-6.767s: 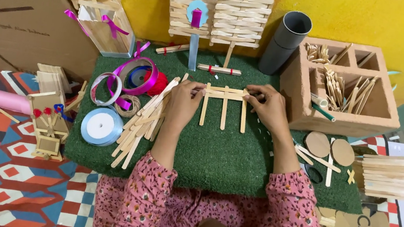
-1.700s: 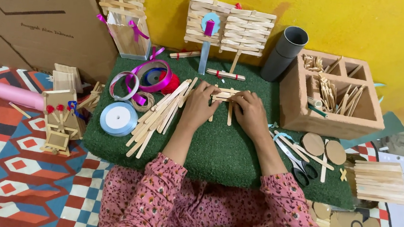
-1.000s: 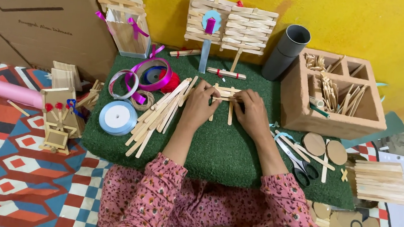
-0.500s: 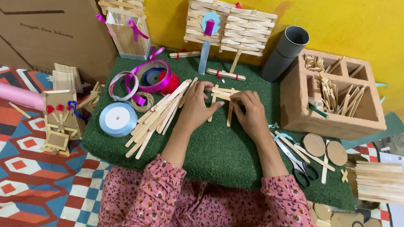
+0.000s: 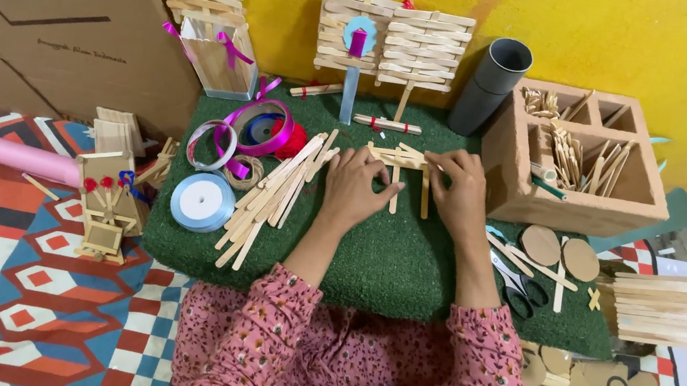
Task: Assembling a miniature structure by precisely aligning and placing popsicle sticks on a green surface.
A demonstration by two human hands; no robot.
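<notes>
A small frame of wooden craft sticks lies on the green turf mat, with upright sticks under a crossbar. My left hand rests on its left side, fingertips pressing the sticks. My right hand covers its right end, fingers curled over the crossbar. A loose pile of craft sticks lies just left of my left hand.
Ribbon rolls: white, pink. A wooden compartment box holds sticks at right, a grey tube beside it. Scissors, wooden discs, a stick stack lie right. Woven stick panels lean on the yellow wall. Cardboard stands left.
Both hands have stayed on the stick frame with only slight finger shifts. Compared with the oldest frame, the frame's sticks sit closer together and the view has moved nearer.
</notes>
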